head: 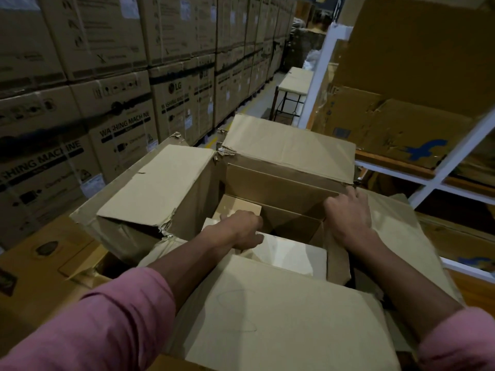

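Frame centre: carton (pixel 281 183) open, flaps folded outward. The left hand (pixel 245 230) curls round the left end of the pale inner box (pixel 292 253), which lies flat, long axis left-right. The right hand (pixel 348 215) grips the carton's right wall. There is a dark free gap behind the inner box.

Place: we take this for a warehouse, in a storage aisle.
Left side: cartons (pixel 120 124) stacked several high in long rows, printed "LG" and "WASHING MACHINE".
Right side: white metal racking (pixel 318 76), with flattened cardboard (pixel 401 129) on its shelves.
Aisle: bare floor (pixel 257 103), small table (pixel 294 81) further down.
Foreground: open carton (pixel 281 145), battered and torn.
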Motion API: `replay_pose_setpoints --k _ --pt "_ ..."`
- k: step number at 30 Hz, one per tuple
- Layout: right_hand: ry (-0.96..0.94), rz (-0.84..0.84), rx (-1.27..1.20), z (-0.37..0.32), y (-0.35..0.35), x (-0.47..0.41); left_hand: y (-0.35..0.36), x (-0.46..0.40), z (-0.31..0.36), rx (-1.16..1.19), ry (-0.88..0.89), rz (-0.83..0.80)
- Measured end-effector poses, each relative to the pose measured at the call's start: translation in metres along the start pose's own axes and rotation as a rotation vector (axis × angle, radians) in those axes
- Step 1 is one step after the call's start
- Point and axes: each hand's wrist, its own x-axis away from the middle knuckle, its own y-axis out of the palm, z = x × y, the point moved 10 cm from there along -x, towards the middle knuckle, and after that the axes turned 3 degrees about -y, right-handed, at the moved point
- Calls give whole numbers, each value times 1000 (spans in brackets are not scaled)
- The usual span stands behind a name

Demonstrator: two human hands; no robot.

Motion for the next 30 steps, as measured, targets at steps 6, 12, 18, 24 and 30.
replay_pose_setpoints --k 6,12,18,24,30 --pt "-61 -67 73 4 22 12 -5 -1 0 -11 39 50" --pt "-194 -201 -246 -18 42 1 -20 9 4 69 74 144" --pt "-63 -139 -574 -6 37 -8 -34 26 10 30 71 235" --pt "-70 -184 -564 -9 40 -13 -44 44 17 -9 65 279" --pt "-99 -196 -616 -11 47 -18 -31 48 22 26 8 -20"
